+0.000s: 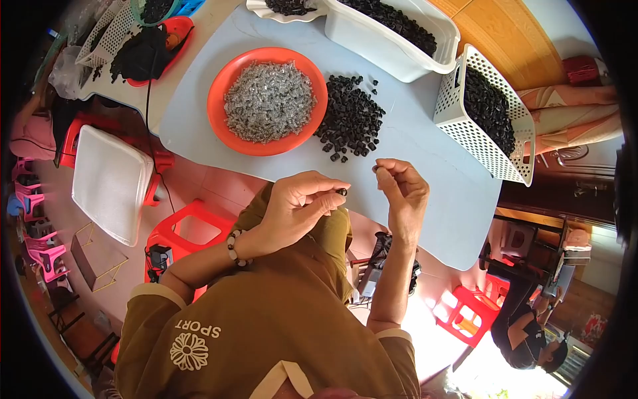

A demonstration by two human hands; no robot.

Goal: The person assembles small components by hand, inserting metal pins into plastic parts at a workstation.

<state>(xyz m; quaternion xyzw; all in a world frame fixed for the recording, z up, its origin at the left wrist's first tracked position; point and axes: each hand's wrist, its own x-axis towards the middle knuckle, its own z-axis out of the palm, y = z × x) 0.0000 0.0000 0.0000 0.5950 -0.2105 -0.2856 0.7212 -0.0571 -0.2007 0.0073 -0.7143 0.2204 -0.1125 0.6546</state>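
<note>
Brown cream-collared fabric shirt (286, 306) nearest. Pinching small glossy black rounded piece (341, 192) in left hand (299, 205), tiny dark piece (376, 168) in right hand (404, 193), hands apart. Apparently handling single pieces; probably needing a steady, precise pinch next.

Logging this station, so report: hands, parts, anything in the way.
Left hand pinches a small black part. Right hand pinches a small dark piece. Black pile right of the red bowl. No obstruction seen between the hands.
</note>
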